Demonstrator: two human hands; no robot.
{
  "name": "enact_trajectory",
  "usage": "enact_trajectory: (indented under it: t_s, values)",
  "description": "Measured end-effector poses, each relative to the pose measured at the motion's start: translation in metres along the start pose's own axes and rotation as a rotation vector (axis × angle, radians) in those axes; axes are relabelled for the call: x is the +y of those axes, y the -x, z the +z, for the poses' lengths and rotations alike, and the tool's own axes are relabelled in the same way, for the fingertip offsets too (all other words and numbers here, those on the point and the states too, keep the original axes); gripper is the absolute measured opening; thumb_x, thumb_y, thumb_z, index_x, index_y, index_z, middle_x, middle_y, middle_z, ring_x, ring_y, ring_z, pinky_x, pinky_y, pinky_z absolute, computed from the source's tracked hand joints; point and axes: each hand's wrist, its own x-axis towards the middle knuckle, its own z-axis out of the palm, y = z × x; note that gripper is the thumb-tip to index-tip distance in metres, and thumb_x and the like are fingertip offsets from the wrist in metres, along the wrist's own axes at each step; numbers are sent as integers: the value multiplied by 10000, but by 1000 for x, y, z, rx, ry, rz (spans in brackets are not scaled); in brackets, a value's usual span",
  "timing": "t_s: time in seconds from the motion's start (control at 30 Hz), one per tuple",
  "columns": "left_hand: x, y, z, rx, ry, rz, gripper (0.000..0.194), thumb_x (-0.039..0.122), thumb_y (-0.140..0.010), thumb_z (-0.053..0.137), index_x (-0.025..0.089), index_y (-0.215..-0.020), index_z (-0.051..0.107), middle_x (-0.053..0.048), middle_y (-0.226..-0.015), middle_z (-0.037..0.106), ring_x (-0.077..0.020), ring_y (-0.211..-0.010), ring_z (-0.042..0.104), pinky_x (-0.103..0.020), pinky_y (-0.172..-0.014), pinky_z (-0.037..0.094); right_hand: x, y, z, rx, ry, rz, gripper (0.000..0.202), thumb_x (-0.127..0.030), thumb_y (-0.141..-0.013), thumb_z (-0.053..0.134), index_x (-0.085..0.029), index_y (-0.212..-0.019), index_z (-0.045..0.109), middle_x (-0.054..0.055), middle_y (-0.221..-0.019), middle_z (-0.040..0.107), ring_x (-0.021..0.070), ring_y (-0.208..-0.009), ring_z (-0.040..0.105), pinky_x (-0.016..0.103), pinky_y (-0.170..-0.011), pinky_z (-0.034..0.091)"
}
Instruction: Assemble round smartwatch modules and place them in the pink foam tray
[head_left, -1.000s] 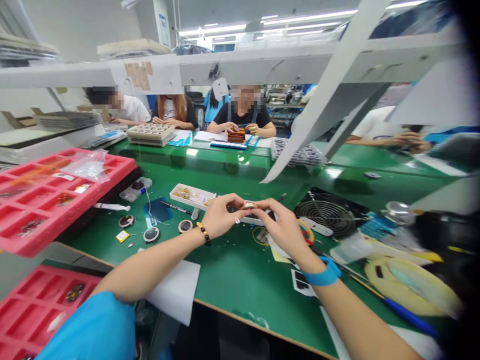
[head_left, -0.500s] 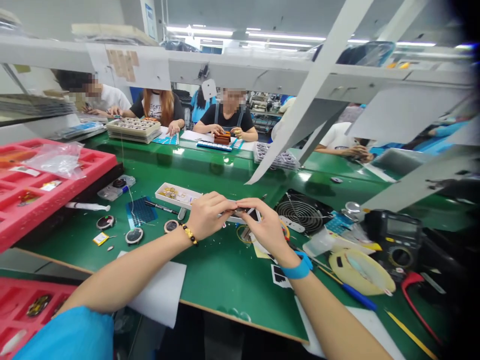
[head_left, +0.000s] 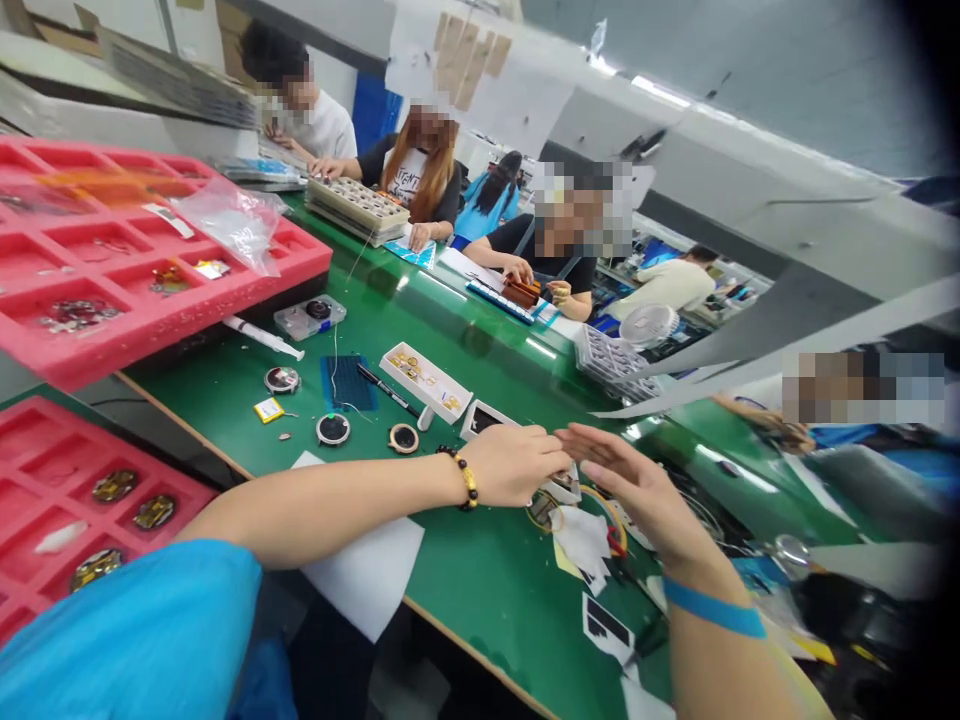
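My left hand [head_left: 517, 465] is closed, its fingers curled together over the table; whatever they pinch is hidden behind them. Close to its fingertips is my right hand [head_left: 634, 485], with fingers stretched out and thumb apart. Beyond the left hand lies a white open box [head_left: 474, 420] with dark contents, beside a white tray [head_left: 409, 388] of small yellowish parts. Crumpled white paper [head_left: 585, 540] lies beneath the right hand. Left of my hands are a round tan-rimmed part [head_left: 403, 438], a silver-rimmed one [head_left: 332, 429] and a black marker [head_left: 386, 390].
A red compartment tray [head_left: 300, 275] is raised at the left; another red tray [head_left: 184, 480] lies below. A syringe [head_left: 264, 338] and a small yellow battery [head_left: 268, 410] lie on the green table [head_left: 465, 590]. Several co-workers sit opposite. A slanting white strip crosses at right.
The view has tilted and turned left. My hands were together on a small dark piece; now my right fingers have straightened and that piece is no longer visible.
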Motion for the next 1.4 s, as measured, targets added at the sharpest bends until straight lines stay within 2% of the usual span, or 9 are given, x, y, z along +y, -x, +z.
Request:
enact_trajectory:
  t_s: [0.1,0.23,0.37,0.47,0.6,0.73,0.97,1.23,1.4]
  values:
    - [-2,-1,0,-44,23,-15,166,142,-895,540,134,-1033,632,-91,-1000,659,-224,-962,586,-361,-826,475,-46,-25,5,-40,215,-13,693,-642,-835,598,-201,-1367,549,77,-1363,521,99,-1219,604,169,-1028,557]
    - [3,-2,-1,-107,86,3,148,168,-905,562,125,-1012,656,-100,-983,687,-246,-975,621,-390,-795,482,-98,-77,46,-126,655,-149,492,-589,-926,477,-253,-1226,675,5,-1272,587,79,-1155,606,175,-1029,509]
    - [9,-2,1,-140,116,71,181,132,-881,580,113,-1030,681,-108,-1038,709,-267,-1035,637,-412,-858,494,-117,-127,99,-331,1109,-210,403,-431,-957,459,-274,-1263,669,21,-1255,595,129,-1158,588,189,-949,469]
    - [10,-2,1,-160,117,103,210,81,-825,605,114,-1016,687,-100,-1022,716,-277,-1033,644,-423,-841,506,-119,-150,118,-358,1240,-173,365,-313,-937,464,-232,-1202,701,63,-1170,629,121,-1061,606,172,-889,439]
    - [11,-4,-5,-171,127,97,117,121,-883,587,129,-956,678,-99,-957,707,-243,-953,656,-392,-750,503,-116,-163,114,-396,1264,-121,279,-251,-865,536,-217,-1040,751,56,-1029,660,78,-881,597,144,-811,402]
    - [9,-4,-6,-196,135,102,106,135,-887,603,136,-966,673,-89,-951,705,-228,-940,655,-373,-703,490,-108,-165,110,-426,1259,-86,292,-264,-855,550,-260,-1075,742,28,-1035,664,49,-819,576,119,-760,364]
    - [6,-4,-3,-211,143,84,110,166,-906,593,128,-964,679,-93,-980,706,-250,-965,645,-413,-702,491,-104,-163,110,-428,1146,-80,236,-318,-854,593,-217,-1013,734,14,-979,663,15,-751,536,101,-717,330]
    - [5,-1,-4,-224,112,76,167,156,-864,628,139,-1025,668,-96,-988,685,-247,-958,636,-388,-687,494,-104,-151,81,-388,913,-94,320,-380,-869,588,-145,-1050,706,9,-1025,661,-14,-813,591,67,-727,400]
    - [4,1,-4,-244,88,82,217,143,-829,637,138,-1045,654,-88,-1000,678,-244,-957,628,-364,-697,500,-96,-145,80,-315,844,-102,328,-374,-915,522,-220,-1142,702,-20,-1113,647,-19,-920,604,55,-825,430]
